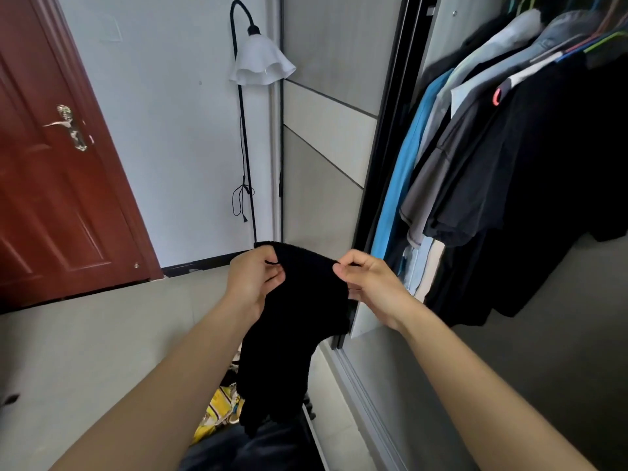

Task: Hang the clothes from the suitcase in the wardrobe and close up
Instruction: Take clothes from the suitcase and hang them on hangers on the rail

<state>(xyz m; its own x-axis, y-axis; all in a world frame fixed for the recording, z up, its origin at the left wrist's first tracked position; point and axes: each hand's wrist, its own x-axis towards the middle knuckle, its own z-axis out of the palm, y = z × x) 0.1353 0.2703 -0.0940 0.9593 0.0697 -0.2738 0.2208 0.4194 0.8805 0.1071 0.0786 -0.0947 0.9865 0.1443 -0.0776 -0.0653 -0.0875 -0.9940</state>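
- The left hand's (255, 280) fingers (276, 277) are curled in, just left of centre. The thumb and forefinger pinch the top edge of a black garment (295, 321), and a thin black loop shows at the pinch.
- The right hand's (370, 283) fingers (342, 271) are also curled tight. The thumb and forefinger tips nip the same top edge just right of centre, and the lower fingers are tucked against the cloth's right side.
- The two hands are apart, and the garment's upper edge is stretched in a shallow arch between them.
- The rest of the garment hangs down from the hands toward the lower centre, crumpled and uneven at its bottom.
- Both bare forearms reach in from the bottom corners of the frame.
- Below the hanging cloth, at the bottom centre, lie a yellow patterned item (217, 413) and a dark mass I cannot identify.
- To the right, the wardrobe (384, 164) stands open behind its dark sliding frame. Hanging clothes (492, 171) in blue, pale, grey and black fill the upper right.
- A floor lamp (260, 59) with a white frilled shade stands against the wall at upper centre.
- A red-brown door (51, 185) with a metal handle (69, 125) fills the left side.
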